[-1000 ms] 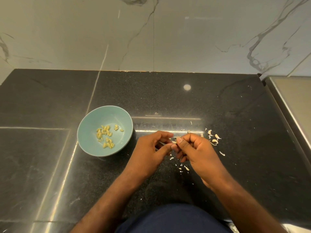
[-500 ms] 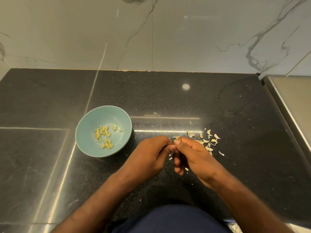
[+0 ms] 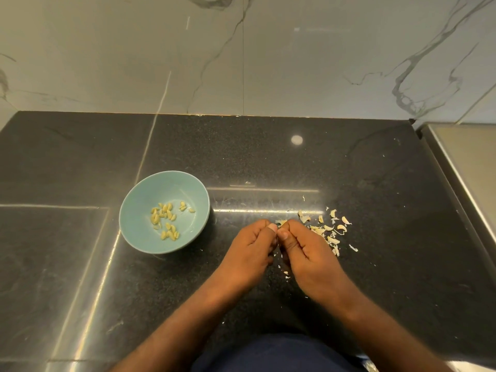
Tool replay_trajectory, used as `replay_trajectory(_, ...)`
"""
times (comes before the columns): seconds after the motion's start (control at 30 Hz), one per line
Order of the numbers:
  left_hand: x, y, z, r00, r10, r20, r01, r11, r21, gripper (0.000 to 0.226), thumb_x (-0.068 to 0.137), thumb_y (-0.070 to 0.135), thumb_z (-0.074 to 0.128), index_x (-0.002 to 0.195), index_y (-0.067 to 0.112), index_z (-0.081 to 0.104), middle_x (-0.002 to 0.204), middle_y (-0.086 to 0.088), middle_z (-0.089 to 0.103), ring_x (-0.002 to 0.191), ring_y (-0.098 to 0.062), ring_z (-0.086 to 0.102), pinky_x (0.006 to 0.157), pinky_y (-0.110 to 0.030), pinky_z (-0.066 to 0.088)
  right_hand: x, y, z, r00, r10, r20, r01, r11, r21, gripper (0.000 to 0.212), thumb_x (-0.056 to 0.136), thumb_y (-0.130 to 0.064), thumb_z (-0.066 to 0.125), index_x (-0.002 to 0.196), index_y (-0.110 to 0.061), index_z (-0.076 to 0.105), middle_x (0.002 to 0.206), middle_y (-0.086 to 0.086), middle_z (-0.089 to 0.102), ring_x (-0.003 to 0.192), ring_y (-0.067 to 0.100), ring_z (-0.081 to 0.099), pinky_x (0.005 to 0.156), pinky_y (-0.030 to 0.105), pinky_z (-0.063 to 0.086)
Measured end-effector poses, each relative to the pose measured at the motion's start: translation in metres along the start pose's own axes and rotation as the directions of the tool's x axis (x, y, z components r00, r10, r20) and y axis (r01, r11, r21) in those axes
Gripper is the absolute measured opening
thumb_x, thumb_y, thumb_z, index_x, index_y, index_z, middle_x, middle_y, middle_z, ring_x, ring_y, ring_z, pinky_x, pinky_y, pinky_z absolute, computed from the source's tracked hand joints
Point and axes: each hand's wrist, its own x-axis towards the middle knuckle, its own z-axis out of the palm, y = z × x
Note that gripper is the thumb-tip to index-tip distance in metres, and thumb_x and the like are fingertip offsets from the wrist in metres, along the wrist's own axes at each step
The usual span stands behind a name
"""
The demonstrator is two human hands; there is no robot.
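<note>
Marble-look wall point(image 3: 322, 63) panels with grey veins rise behind a polished black stone counter point(image 3: 268, 162), and a brushed steel surface point(image 3: 472, 162) adjoins the counter along its right edge. At the bottom of the view a dark blue garment point(image 3: 268, 355) shows between the forearms. A pale teal bowl point(image 3: 150, 194) stands upright on the counter, to the left of the hands and apart from them. The left hand point(image 3: 249, 245) and right hand point(image 3: 306, 248) meet just above the counter at its middle, fingers point(image 3: 269, 230) curled in and the two thumb tips pressed close together, pinching a small seed point(image 3: 281, 223) between them; only a pale sliver of it shows above the thumbs. A loose scatter of cream husk pieces point(image 3: 330, 229) lies on the counter just right of the right hand, with a few flakes below the hands. Yellow-green kernels point(image 3: 165, 220) lie in the bottom of the bowl.
</note>
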Motion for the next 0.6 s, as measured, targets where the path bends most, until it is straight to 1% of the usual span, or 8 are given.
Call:
replay_trajectory(0.1,-0.005,0.007,0.002,0.983,-0.171,0.071,0.184,0.948,-0.26,0.031,0.103,0.017,0.038,0.072,0.017,0.044,0.058,0.005,0.036,0.046,-0.007,0.028,0.045,-0.02,0.021,0.002,0.007,-0.008,0.952,-0.304,-0.028,0.275,0.893,-0.357,0.022,0.102,-0.029,0.044,0.081,-0.027,0.047,0.066,-0.012,0.048,0.057,0.006,0.043,0.052,0.02,0.036)
replay_trajectory(0.17,-0.008,0.01,0.003,0.968,-0.225,0.113,0.251,0.899,-0.359,0.03,0.101,0.018,0.038,0.071,0.019,0.045,0.059,0.005,0.034,0.045,-0.007,0.025,0.045,-0.021,0.017,0.005,0.013,-0.012,0.907,-0.42,0.015,0.369,0.779,-0.507,0.016,0.1,-0.024,0.046,0.086,-0.021,0.053,0.071,-0.007,0.051,0.061,0.009,0.044,0.053,0.027,0.041)
replay_trajectory(0.23,-0.009,0.013,0.002,0.959,-0.25,0.134,0.284,0.858,-0.428,0.031,0.101,0.02,0.04,0.071,0.019,0.046,0.059,0.005,0.034,0.045,-0.006,0.024,0.045,-0.021,0.015,0.007,0.015,-0.014,0.885,-0.464,0.033,0.406,0.736,-0.541,0.007,0.098,-0.021,0.048,0.092,-0.021,0.052,0.075,-0.006,0.052,0.065,0.009,0.043,0.054,0.028,0.043)
replay_trajectory(0.33,-0.009,0.015,0.003,0.961,-0.256,0.105,0.274,0.835,-0.476,0.032,0.102,0.023,0.041,0.071,0.019,0.046,0.058,0.005,0.034,0.044,-0.006,0.024,0.044,-0.02,0.016,0.007,0.011,-0.013,0.902,-0.43,0.022,0.379,0.768,-0.515,0.009,0.102,-0.027,0.043,0.095,-0.026,0.048,0.077,-0.013,0.047,0.064,0.004,0.039,0.054,0.018,0.037)
replay_trajectory(0.4,-0.008,0.014,0.004,0.974,-0.223,0.038,0.22,0.891,-0.396,0.032,0.103,0.024,0.039,0.073,0.018,0.046,0.057,0.005,0.036,0.044,-0.007,0.027,0.044,-0.021,0.02,0.005,0.009,-0.009,0.923,-0.385,0.007,0.342,0.811,-0.474,0.014,0.103,-0.029,0.039,0.093,-0.025,0.049,0.076,-0.012,0.047,0.061,0.006,0.041,0.052,0.021,0.038)
replay_trajectory(0.5,-0.006,0.006,0.004,0.994,-0.051,-0.096,0.042,0.995,-0.092,0.032,0.105,0.022,0.04,0.077,0.01,0.048,0.06,0.004,0.041,0.05,-0.006,0.036,0.049,-0.022,0.032,0.002,0.007,-0.002,0.944,-0.327,-0.051,0.277,0.865,-0.418,0.019,0.102,-0.031,0.038,0.085,-0.026,0.044,0.068,-0.01,0.046,0.057,0.01,0.042,0.051,0.025,0.035)
replay_trajectory(0.57,-0.002,-0.004,0.003,0.983,0.134,-0.129,-0.118,0.985,0.125,0.036,0.106,0.022,0.043,0.077,0.001,0.049,0.065,0.002,0.045,0.058,-0.008,0.039,0.057,-0.031,0.037,0.003,0.005,0.002,0.963,-0.258,-0.078,0.215,0.91,-0.354,0.023,0.102,-0.034,0.036,0.08,-0.026,0.041,0.063,-0.008,0.045,0.055,0.012,0.041,0.05,0.028,0.034)
replay_trajectory(0.6,-0.001,-0.008,0.002,0.972,0.197,-0.126,-0.173,0.968,0.18,0.037,0.105,0.025,0.043,0.079,0.0,0.051,0.066,0.003,0.046,0.06,-0.009,0.04,0.057,-0.035,0.038,0.003,0.004,0.004,0.976,-0.204,-0.083,0.172,0.941,-0.291,0.025,0.101,-0.036,0.036,0.078,-0.027,0.041,0.062,-0.008,0.045,0.054,0.012,0.04,0.049,0.029,0.035)
